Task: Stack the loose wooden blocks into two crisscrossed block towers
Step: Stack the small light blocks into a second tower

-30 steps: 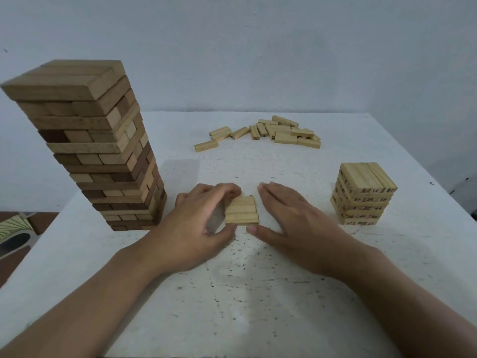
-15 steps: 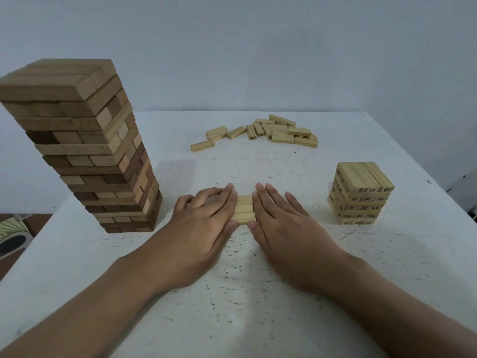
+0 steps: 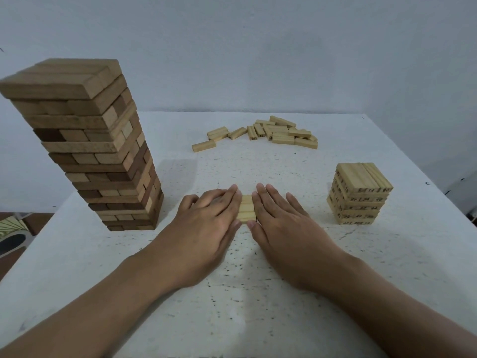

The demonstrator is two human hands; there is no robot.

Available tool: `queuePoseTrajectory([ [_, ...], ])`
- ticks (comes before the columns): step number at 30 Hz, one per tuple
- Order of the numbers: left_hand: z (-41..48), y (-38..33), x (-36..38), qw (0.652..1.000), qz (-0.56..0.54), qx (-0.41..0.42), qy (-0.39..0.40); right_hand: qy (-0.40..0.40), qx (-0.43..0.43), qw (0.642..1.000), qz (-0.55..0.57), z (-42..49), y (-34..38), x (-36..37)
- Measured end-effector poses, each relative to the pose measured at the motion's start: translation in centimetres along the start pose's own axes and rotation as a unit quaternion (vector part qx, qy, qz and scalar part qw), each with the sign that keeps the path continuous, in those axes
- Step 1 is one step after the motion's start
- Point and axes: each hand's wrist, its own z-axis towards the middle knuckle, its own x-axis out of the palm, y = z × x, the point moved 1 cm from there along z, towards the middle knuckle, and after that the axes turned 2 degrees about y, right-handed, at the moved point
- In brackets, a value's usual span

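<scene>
Left hand (image 3: 206,228) and right hand (image 3: 286,228), grips released, fingers straight, touch the three-block row (image 3: 247,209) between them. The row lies mid-bench (image 3: 258,306).

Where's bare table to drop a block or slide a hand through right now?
Bare: strip between the loose pile and the three-block row; gap between right hand and short numbered tower; near table between the forearms. Crowded: centre, both hands flank the row; tall tower close beside left hand.
</scene>
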Motion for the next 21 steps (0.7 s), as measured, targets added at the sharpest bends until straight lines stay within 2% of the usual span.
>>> queuePoseTrajectory([
  [10, 0.14, 0.32, 0.03, 1.0, 0.001, 0.004, -0.008, 0.003, 0.006, 1.0, 0.012, 0.1, -0.16, -0.1],
  [14, 0.07, 0.4, 0.1, 1.0, -0.002, 0.005, -0.009, 0.029, 0.015, 0.999, 0.013, -0.12, -0.06, -0.45],
  [21, -0.07, 0.24, 0.06, 1.0, 0.018, 0.004, -0.014, 0.011, -0.001, 1.0, 0.007, 0.03, -0.23, -0.09],
])
